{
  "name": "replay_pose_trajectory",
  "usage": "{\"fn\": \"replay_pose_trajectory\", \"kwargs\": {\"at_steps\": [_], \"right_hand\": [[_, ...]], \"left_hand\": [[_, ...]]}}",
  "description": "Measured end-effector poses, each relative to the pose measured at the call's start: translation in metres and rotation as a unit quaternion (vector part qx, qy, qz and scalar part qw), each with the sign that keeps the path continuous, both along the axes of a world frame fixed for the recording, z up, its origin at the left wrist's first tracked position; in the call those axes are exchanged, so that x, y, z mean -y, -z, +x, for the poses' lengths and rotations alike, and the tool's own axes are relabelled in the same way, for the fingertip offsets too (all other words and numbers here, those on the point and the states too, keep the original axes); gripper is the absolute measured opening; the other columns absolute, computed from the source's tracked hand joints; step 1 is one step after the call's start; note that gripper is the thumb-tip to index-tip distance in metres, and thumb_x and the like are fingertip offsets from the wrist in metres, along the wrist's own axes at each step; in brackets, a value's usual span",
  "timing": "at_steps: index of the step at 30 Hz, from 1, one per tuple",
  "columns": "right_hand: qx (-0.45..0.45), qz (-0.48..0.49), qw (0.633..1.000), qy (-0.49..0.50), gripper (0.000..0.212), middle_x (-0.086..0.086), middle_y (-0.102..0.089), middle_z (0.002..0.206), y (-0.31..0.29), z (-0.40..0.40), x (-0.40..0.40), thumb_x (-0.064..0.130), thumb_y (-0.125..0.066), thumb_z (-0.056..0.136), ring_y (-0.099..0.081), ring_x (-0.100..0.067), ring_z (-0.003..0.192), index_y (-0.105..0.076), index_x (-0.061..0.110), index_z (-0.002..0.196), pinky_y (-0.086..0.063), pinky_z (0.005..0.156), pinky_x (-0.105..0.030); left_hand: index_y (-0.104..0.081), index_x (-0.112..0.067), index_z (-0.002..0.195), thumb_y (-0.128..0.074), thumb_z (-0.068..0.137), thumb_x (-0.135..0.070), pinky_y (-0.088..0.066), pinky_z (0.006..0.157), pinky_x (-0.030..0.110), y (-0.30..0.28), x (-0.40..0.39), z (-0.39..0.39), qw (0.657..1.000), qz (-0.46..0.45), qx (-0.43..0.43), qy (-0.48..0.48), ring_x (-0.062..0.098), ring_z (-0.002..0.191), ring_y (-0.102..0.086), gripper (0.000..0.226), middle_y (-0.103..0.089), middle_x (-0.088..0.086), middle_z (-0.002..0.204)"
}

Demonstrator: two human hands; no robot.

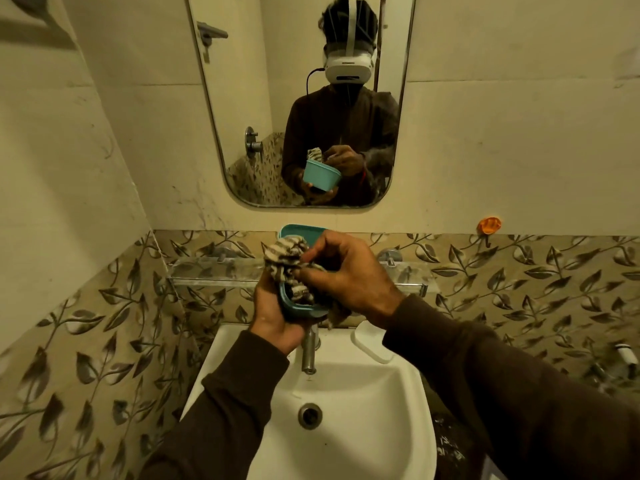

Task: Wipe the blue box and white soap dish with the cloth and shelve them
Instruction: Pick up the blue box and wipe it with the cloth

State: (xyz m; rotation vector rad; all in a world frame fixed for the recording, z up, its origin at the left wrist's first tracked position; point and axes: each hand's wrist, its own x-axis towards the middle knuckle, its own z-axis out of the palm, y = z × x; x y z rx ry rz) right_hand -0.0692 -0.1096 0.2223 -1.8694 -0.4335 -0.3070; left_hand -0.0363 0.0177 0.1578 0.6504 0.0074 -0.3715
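My left hand (275,318) grips the blue box (294,308) from below, above the sink tap. My right hand (346,275) pinches a striped cloth (285,259) and presses it into the open box. Most of the box is hidden by the cloth and my fingers. A blue lid (298,233) leans against the wall on the glass shelf (214,268) behind my hands. The white soap dish (372,342) lies on the sink's back right rim. The mirror (242,98) reflects the box and both hands.
A white basin (381,427) sits below my hands, with a chrome tap (309,351) at its back. An orange hook (489,226) is stuck on the wall at the right. Leaf-patterned tiles cover the lower walls.
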Motion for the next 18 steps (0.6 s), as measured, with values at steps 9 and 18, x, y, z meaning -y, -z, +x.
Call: {"fn": "replay_pose_trajectory", "kwargs": {"at_steps": [9, 18], "right_hand": [[0.286, -0.442, 0.837, 0.150, 0.027, -0.014, -0.066, 0.093, -0.026, 0.023, 0.009, 0.019, -0.067, 0.082, -0.061, -0.036, 0.085, -0.064, 0.011, 0.108, -0.052, 0.065, -0.043], [0.191, -0.574, 0.780, 0.161, 0.039, -0.017, -0.066, 0.109, -0.009, 0.021, 0.010, 0.022, -0.068, 0.084, -0.061, -0.037, 0.102, -0.056, 0.010, 0.119, -0.052, 0.081, -0.047]], "left_hand": [[-0.072, -0.020, 0.108, -0.039, 0.098, -0.059, -0.062, 0.061, 0.049, -0.012, 0.026, -0.008, 0.998, 0.039, -0.026, 0.032, 0.035, 0.083, -0.077, 0.052, -0.080, 0.016, 0.094], [-0.064, -0.021, 0.131, -0.048, 0.092, -0.066, -0.061, 0.077, 0.054, -0.008, 0.012, -0.001, 0.990, 0.133, -0.027, 0.030, 0.042, 0.111, -0.066, 0.062, -0.070, 0.022, 0.124]]}}
